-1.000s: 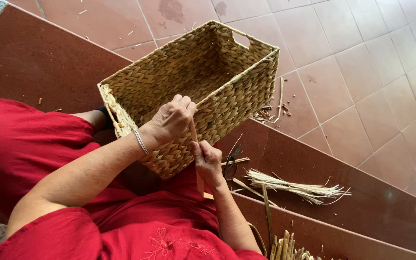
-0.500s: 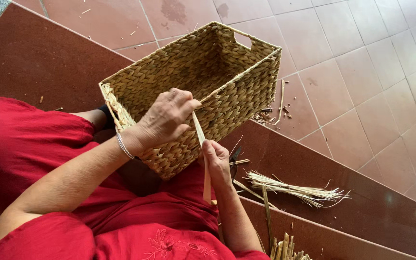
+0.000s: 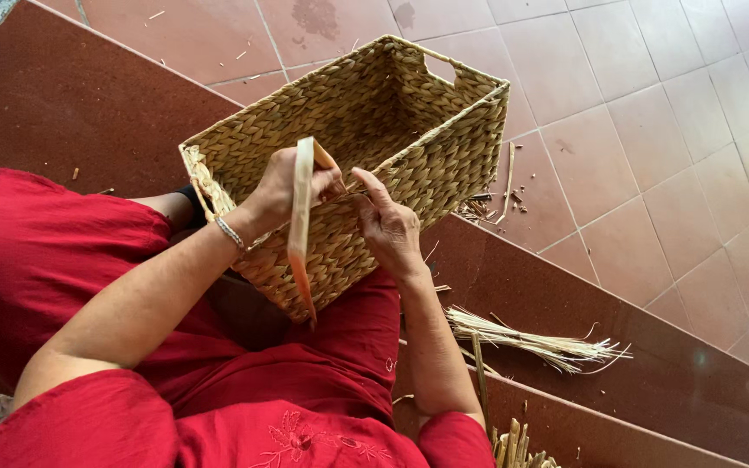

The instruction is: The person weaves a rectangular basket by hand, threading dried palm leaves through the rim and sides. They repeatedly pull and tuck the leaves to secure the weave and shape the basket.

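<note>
The left hand [image 3: 283, 186] grips a flat strip [image 3: 301, 221] at the basket [image 3: 392, 130] rim. The right hand [image 3: 389, 227] presses the basket's side, fingers [image 3: 366, 186] loosely spread, holding nothing.

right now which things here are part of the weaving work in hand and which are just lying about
In use:
- woven basket, resting on the lap
- flat fibre strip, held by the left hand
- right hand, on the basket's rim beside the strip

Lying about:
- bundle of pale fibres on the step
- fibre scraps on the tiles behind the basket
- stalk ends at the bottom edge
</note>
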